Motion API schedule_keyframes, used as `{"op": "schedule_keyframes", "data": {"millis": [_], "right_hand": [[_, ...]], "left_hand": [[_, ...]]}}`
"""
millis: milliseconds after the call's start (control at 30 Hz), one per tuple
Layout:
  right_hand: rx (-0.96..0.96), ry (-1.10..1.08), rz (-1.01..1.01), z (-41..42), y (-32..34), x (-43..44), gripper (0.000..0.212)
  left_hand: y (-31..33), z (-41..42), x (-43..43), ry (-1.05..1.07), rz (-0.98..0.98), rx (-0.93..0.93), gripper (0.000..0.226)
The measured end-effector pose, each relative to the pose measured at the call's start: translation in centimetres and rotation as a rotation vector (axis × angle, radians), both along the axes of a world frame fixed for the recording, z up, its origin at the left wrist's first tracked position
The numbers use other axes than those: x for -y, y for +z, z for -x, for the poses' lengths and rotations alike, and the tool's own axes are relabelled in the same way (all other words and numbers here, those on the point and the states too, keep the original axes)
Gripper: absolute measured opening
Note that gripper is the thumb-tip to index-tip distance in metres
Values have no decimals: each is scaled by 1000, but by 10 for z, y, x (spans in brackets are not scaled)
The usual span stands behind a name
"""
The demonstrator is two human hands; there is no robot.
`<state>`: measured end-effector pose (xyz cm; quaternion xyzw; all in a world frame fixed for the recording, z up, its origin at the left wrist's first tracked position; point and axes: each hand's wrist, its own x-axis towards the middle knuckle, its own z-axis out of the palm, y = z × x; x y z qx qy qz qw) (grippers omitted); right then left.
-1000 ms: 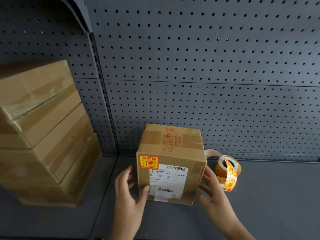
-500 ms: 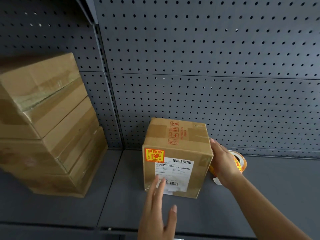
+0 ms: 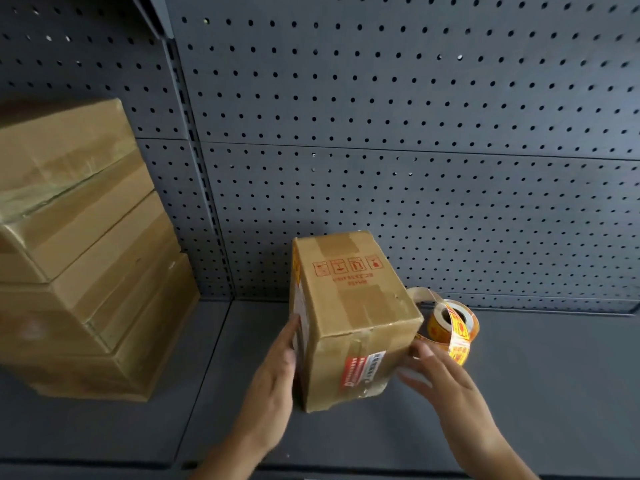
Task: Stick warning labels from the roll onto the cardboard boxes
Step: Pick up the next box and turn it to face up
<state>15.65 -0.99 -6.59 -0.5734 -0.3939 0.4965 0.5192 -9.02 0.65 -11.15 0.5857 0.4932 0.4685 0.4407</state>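
Box: turned, labelled face now left, another face forward, likely for labelling. Left hand flat on its left side; right hand spread-fingered at its right. Roll just right of box.

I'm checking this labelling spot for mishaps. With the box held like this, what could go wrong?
1. The label roll sits right beside the box and the right hand; a nudge could knock it along the shelf.
2. Its loose tail curls close by the box's corner and might snag.
3. The left hand only presses flat, so the box may slip.
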Motion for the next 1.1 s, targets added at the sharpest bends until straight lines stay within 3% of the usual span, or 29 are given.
{"op": "schedule_keyframes", "data": {"millis": [267, 333, 433, 533, 767, 900, 1100], "right_hand": [[30, 107, 16, 6, -9, 9, 34], [30, 97, 12, 3, -8, 8, 35], [23, 53, -1, -4, -7, -4, 36], [33, 21, -10, -11, -5, -28, 34], [67, 93, 37, -1, 23, -90, 32], [100, 126, 28, 14, 36, -104, 30], [111, 150, 31, 19, 35, -102, 36]], "left_hand": [[15, 4, -23, -33, 68, 31, 94], [12, 5, -20, 87, -1, 34, 82], [5, 4, 0, 368, -116, -11, 42], [-4, -6, 31, 451, -175, -22, 18], [-25, -17, 65, 333, -416, -228, 43], [-25, -20, 66, 217, -340, -267, 54], [-16, -26, 65, 211, -203, -246, 60]]}}
